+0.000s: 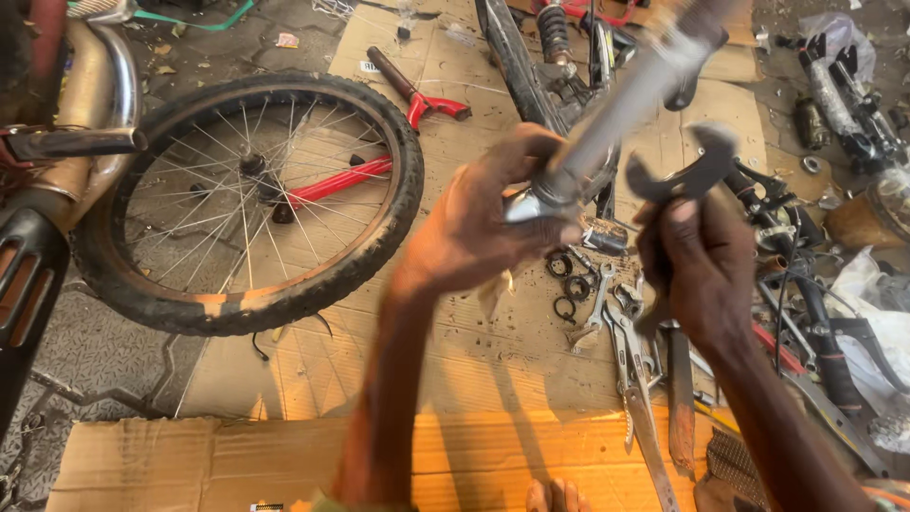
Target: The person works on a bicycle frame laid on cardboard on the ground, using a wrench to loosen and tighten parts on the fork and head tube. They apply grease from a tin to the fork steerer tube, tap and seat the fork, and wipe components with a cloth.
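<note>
My left hand (483, 223) grips the lower end of a grey metal tube (626, 95) that slants up to the right; it is motion-blurred. My right hand (697, 261) holds a dark open-ended wrench (687, 171), whose jaw sits just right of the tube's lower end. Under both hands, loose black rings (569, 284) and spanners (595, 308) lie on cardboard (398, 360).
A spoked bicycle wheel (251, 204) with a black tyre and red fork lies at the left. A red-handled tool (417, 95) rests behind it. Pliers and flat tools (645, 398) lie at the lower right; bike parts (844, 95) crowd the right side. A dark vehicle part (38, 190) stands at far left.
</note>
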